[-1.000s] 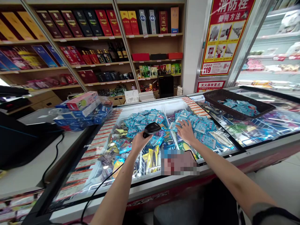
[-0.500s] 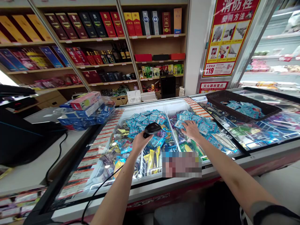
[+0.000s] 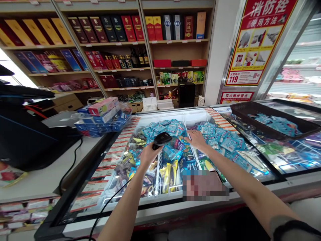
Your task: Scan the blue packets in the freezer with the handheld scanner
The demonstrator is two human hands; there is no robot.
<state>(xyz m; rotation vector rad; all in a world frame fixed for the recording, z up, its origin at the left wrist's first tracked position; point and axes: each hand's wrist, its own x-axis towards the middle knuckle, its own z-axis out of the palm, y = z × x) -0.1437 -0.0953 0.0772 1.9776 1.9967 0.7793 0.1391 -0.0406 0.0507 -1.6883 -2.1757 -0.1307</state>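
Note:
A black handheld scanner (image 3: pixel 162 139) with a cable is held in my left hand (image 3: pixel 148 154), above the left part of the glass-topped chest freezer (image 3: pixel 130 214). My right hand (image 3: pixel 198 140) has its fingers spread and reaches toward the white wire divider; nothing shows in it. Blue packets (image 3: pixel 229 143) lie in a heap to the right of that hand, and more blue packets (image 3: pixel 165 126) lie behind the scanner. Yellow packets (image 3: pixel 170 174) stand in a wire basket below the scanner.
A dark tray (image 3: pixel 263 125) with blue packets rests on the freezer at the right. Plastic-wrapped boxes (image 3: pixel 102 117) sit at the left, beside a black machine (image 3: pixel 22 130). A phone (image 3: pixel 218 180) lies on the near edge. Stocked shelves (image 3: pixel 110 43) stand behind.
The view has turned left, so the surroundings sit further right. My right hand has moved left, away from the blue packets to the wire divider. My left hand still holds the scanner.

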